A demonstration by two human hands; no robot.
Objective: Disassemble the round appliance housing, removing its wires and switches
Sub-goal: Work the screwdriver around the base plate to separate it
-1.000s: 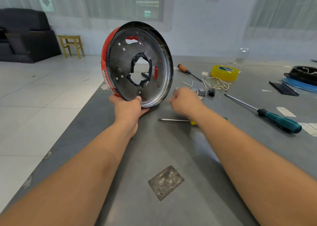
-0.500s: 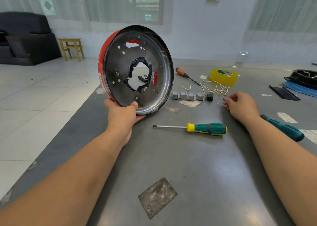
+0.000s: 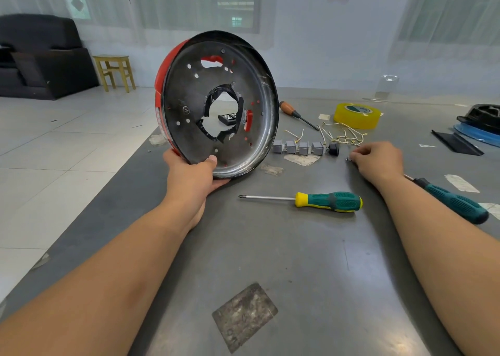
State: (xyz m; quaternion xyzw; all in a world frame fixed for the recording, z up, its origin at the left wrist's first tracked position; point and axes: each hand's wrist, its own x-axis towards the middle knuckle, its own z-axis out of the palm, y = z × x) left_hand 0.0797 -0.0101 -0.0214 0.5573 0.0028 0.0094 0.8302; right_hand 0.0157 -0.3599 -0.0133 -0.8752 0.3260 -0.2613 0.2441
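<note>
Right hand (image 3: pixel 378 161) moved off; left hand (image 3: pixel 189 177) grips housing (image 3: pixel 216 107) upright.

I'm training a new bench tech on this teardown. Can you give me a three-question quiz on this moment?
1. True or false: the left hand holds the round housing up on its edge.
2. How many grey switches lie in the row on the table?
3. What lies between the two forearms? A) tape roll B) yellow-and-green screwdriver C) pliers

Key: 1 true; 2 four; 3 B.
</note>
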